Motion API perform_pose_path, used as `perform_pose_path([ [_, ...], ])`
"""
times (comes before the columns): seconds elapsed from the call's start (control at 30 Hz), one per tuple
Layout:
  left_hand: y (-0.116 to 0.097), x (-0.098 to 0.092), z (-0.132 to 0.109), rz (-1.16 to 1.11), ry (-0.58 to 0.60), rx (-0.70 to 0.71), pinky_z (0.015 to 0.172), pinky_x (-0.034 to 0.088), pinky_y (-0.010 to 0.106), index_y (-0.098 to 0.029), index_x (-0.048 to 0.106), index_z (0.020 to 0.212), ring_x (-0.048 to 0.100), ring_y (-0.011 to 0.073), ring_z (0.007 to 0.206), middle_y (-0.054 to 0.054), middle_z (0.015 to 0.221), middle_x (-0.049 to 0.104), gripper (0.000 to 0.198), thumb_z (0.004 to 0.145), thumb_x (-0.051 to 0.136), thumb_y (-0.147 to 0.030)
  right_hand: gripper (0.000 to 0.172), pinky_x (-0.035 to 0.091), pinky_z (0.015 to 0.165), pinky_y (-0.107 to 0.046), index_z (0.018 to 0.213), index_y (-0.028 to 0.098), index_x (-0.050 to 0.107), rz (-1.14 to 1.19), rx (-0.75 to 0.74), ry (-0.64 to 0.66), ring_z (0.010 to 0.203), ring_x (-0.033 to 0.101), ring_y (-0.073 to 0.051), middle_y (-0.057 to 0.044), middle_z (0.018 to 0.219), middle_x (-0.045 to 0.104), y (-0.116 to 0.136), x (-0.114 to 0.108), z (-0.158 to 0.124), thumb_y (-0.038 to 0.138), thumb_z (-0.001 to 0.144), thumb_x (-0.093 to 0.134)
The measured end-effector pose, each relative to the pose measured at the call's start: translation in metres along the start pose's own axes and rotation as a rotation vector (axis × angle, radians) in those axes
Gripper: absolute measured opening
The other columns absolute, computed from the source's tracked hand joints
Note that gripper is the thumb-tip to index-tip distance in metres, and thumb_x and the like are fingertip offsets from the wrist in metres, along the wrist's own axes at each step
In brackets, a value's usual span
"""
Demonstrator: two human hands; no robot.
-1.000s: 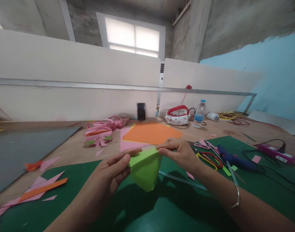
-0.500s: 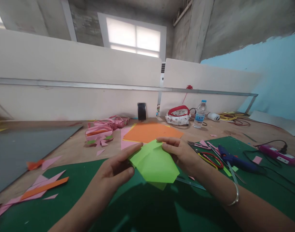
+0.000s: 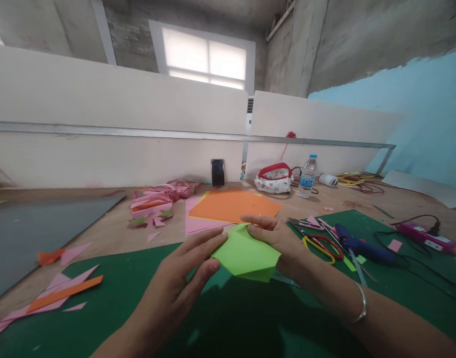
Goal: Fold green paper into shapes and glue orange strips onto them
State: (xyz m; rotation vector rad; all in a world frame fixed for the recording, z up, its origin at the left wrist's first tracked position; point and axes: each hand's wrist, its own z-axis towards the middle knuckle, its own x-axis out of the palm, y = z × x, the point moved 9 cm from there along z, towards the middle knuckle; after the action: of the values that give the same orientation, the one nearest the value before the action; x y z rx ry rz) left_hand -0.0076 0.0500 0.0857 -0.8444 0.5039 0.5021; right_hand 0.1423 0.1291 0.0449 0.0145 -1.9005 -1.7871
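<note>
Green paper: a folded piece of light green paper (image 3: 246,254) is held just above the dark green mat (image 3: 101,308), near the mat's far edge.
Left hand: the left hand (image 3: 183,278) touches the left corner of the green paper. Its fingers (image 3: 209,241) are stretched out long and press on the paper's edge. They are not curled shut.
Right hand: the right hand (image 3: 276,238) pinches the far right side of the green paper, thumb on top and fingers under it. A thin bracelet (image 3: 360,306) sits on its wrist.
Both hands: they are close together, one on each side of the green paper.
Orange sheet: a flat orange sheet (image 3: 233,205) lies on a pink sheet (image 3: 198,223), just behind the green paper, off the mat.
Scissors: red and yellow scissors (image 3: 319,244) lie on the mat, just right of the right hand.
Glue gun: a blue glue gun (image 3: 358,244) lies on the mat, right of the scissors.
Scraps: pink and orange paper scraps (image 3: 59,291) lie at the mat's left edge. A heap of pink strips (image 3: 156,201) sits left of the orange sheet.
Bottle: a water bottle (image 3: 309,176) stands far behind the mat, beside a white pouch with a red rim (image 3: 274,180).
Phone: a dark phone (image 3: 218,172) leans on the white wall behind the orange sheet.
</note>
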Motion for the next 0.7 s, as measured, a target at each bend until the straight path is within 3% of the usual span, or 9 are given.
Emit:
perform_pose_path([
  [0.17, -0.024, -0.002, -0.009, 0.21, -0.064, 0.259, 0.105, 0.032, 0.017, -0.037, 0.05, 0.127, 0.049, 0.0096, 0.122, -0.008, 0.132, 0.057, 0.045, 0.085, 0.056, -0.024, 0.036, 0.047, 0.061, -0.024, 0.087, 0.015, 0.071, -0.038, -0.004, 0.01, 0.065, 0.063, -0.012, -0.003, 0.077, 0.07, -0.006, 0.006, -0.002, 0.035, 0.06, 0.084],
  [0.27, -0.024, -0.011, -0.009, 0.213, -0.135, 0.264, 0.097, 0.039, 0.017, -0.033, 0.061, 0.117, 0.058, 0.0112, 0.109, -0.005, 0.118, 0.066, 0.037, 0.082, 0.059, -0.021, 0.035, 0.042, 0.051, -0.022, 0.085, 0.014, 0.069, -0.08, 0.028, 0.042, 0.056, 0.059, -0.011, -0.002, 0.07, 0.067, -0.008, 0.009, -0.004, 0.04, 0.065, 0.08],
  [0.3, -0.018, -0.016, -0.008, 0.181, -0.151, 0.195, 0.091, 0.043, 0.018, -0.032, 0.065, 0.111, 0.061, 0.012, 0.103, -0.005, 0.111, 0.069, 0.031, 0.081, 0.059, -0.022, 0.036, 0.038, 0.046, -0.021, 0.083, 0.013, 0.068, -0.134, 0.051, 0.07, 0.051, 0.057, -0.011, -0.002, 0.065, 0.065, -0.007, 0.01, -0.005, 0.046, 0.069, 0.075],
  [0.37, 0.007, -0.023, -0.004, 0.034, -0.172, -0.092, 0.077, 0.047, 0.018, -0.031, 0.072, 0.097, 0.064, 0.0137, 0.087, -0.004, 0.094, 0.073, 0.02, 0.08, 0.062, -0.029, 0.048, 0.031, 0.041, -0.022, 0.077, 0.013, 0.066, -0.359, 0.01, 0.113, 0.043, 0.05, -0.01, -0.001, 0.056, 0.059, 0.005, 0.01, -0.007, 0.059, 0.08, 0.057],
  [0.47, 0.037, -0.02, -0.008, -0.205, -0.151, -0.483, 0.057, 0.046, 0.02, -0.027, 0.076, 0.082, 0.063, 0.0156, 0.068, -0.004, 0.068, 0.071, 0.02, 0.075, 0.064, -0.042, 0.051, 0.037, 0.052, -0.024, 0.082, 0.014, 0.066, -0.72, -0.235, 0.123, 0.057, 0.051, -0.012, -0.002, 0.066, 0.058, 0.04, 0.012, -0.01, 0.063, 0.082, 0.051],
  [0.57, 0.035, -0.01, -0.008, -0.339, -0.108, -0.571, 0.057, 0.047, 0.02, -0.025, 0.076, 0.081, 0.066, 0.0182, 0.071, -0.003, 0.064, 0.071, 0.024, 0.074, 0.064, -0.045, 0.036, 0.04, 0.065, -0.026, 0.09, 0.017, 0.067, -0.906, -0.379, 0.198, 0.077, 0.051, -0.017, -0.003, 0.084, 0.059, 0.048, 0.025, -0.015, 0.049, 0.073, 0.069],
  [0.7, 0.035, 0.011, -0.014, -0.621, -0.062, -0.736, 0.061, 0.048, 0.021, -0.024, 0.076, 0.084, 0.067, 0.0177, 0.07, -0.002, 0.07, 0.075, 0.023, 0.072, 0.069, -0.042, 0.023, 0.039, 0.06, -0.025, 0.079, 0.016, 0.065, -0.726, -0.243, 0.257, 0.07, 0.049, -0.016, -0.001, 0.074, 0.055, 0.018, 0.031, -0.013, 0.038, 0.083, 0.058],
])
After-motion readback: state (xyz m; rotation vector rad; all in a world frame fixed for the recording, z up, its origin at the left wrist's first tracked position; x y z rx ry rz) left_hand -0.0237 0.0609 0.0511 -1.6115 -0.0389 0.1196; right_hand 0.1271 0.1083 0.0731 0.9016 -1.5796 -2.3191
